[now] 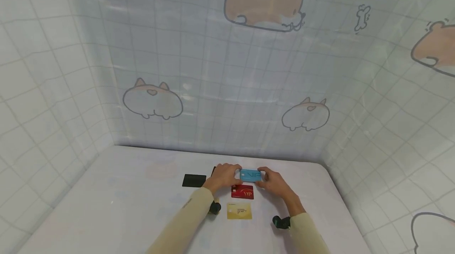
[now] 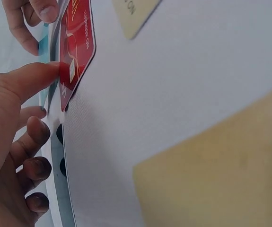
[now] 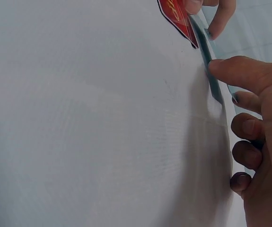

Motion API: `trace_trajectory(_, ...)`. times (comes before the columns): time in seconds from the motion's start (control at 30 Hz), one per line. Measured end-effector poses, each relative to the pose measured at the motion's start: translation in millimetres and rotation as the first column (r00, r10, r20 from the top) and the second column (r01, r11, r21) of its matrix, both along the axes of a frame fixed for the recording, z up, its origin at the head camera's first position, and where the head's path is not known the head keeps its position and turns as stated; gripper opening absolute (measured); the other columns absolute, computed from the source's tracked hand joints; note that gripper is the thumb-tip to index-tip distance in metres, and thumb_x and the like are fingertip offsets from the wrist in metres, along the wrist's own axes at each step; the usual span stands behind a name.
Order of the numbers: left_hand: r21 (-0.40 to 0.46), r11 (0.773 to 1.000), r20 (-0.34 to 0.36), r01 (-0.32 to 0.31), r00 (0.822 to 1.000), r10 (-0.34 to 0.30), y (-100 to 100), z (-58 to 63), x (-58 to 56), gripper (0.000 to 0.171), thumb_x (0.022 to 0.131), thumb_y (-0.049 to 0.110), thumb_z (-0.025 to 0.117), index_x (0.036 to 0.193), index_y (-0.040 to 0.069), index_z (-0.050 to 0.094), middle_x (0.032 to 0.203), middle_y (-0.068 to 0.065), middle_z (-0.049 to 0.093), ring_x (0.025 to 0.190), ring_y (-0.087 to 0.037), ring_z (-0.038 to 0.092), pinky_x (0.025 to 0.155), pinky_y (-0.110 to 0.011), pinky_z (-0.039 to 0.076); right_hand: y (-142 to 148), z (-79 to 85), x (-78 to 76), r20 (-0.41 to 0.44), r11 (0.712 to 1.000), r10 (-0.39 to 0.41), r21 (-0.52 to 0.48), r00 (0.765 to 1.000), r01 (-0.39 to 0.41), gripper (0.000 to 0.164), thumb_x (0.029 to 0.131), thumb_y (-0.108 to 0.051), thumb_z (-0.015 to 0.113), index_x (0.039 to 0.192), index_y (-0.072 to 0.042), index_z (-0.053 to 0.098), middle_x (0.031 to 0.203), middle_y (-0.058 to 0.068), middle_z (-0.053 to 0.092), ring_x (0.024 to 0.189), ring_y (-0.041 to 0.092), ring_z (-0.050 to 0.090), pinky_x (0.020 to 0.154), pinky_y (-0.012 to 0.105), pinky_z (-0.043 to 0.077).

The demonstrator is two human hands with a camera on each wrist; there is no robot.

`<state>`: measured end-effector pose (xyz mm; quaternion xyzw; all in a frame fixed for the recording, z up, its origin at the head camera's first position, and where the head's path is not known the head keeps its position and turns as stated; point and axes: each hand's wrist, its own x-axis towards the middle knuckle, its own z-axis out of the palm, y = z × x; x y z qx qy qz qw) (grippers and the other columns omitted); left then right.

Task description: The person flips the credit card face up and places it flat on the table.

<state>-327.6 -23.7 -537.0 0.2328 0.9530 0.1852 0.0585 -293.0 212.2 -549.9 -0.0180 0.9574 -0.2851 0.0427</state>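
A blue VIP card [image 1: 250,175] is held at its two short ends between both hands. At its left end the left hand [image 1: 225,175] pinches it with thumb and index finger. The right hand [image 1: 271,182] grips the right end in the same way; in the right wrist view its thumb [image 3: 237,72] lies against the card's teal edge [image 3: 215,90]. Just in front lies a red VIP card [image 1: 243,192], close to the left thumb [image 2: 36,78] in the left wrist view. Nearer the person is a gold card [image 1: 239,211].
A black card [image 1: 194,180] lies left of the left hand, and part of another dark item shows behind that hand. A yellowish piece is partly hidden under the left wrist. Wrist cameras [image 1: 281,222] sit below both wrists. A patterned curtain [image 1: 227,127] surrounds the white table [image 1: 142,206].
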Motion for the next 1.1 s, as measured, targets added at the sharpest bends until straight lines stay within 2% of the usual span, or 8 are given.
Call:
trace_trajectory(0.13,-0.017,1.0,-0.006,0.001,1.0,-0.001,1,-2.0,-4.0,0.057,0.087,0.051,0.075,0.135,0.023,0.062,0.119,0.003,0.07,0.098,-0.017,0.059,0.099,-0.047,0.045,-1,1.1,-3.5,0.009,1.0,0.005,0.015,1.0,-0.006,0.063,0.085,-0.04,0.079,0.14,-0.022,0.055,0.1,0.004,0.061,0.091,0.022,0.055,0.079,0.042,0.05)
trace_trajectory(0.4,-0.033,0.999,-0.013,-0.006,1.0,0.005,2,-5.2,-7.8,0.058,0.087,0.051,0.074,0.138,0.025,0.062,0.127,0.003,0.068,0.109,-0.02,0.06,0.103,-0.05,0.043,0,-1.6,-9.0,0.013,0.999,0.005,0.051,1.0,-0.005,0.061,0.086,-0.039,0.078,0.139,-0.021,0.056,0.104,0.005,0.064,0.092,0.021,0.056,0.082,0.045,0.052)
trace_trajectory(0.83,-0.06,0.998,-0.042,-0.005,0.999,0.002,2,-4.6,-9.5,0.057,0.089,0.053,0.071,0.139,0.027,0.062,0.129,0.002,0.067,0.11,-0.021,0.058,0.102,-0.05,0.042,0,-1.4,-13.0,0.027,0.999,0.001,0.038,1.0,-0.002,0.06,0.086,-0.04,0.077,0.139,-0.021,0.056,0.113,0.008,0.065,0.097,0.023,0.059,0.088,0.05,0.052)
trace_trajectory(1.1,-0.062,0.998,-0.028,-0.022,0.999,0.021,3,-5.8,-10.5,0.058,0.089,0.052,0.071,0.14,0.027,0.061,0.131,0.002,0.066,0.111,-0.022,0.058,0.104,-0.051,0.041,0,-2.4,-14.1,0.012,0.999,0.01,0.041,1.0,-0.01,0.061,0.086,-0.039,0.078,0.14,-0.02,0.057,0.115,0.009,0.065,0.099,0.024,0.059,0.089,0.051,0.052)
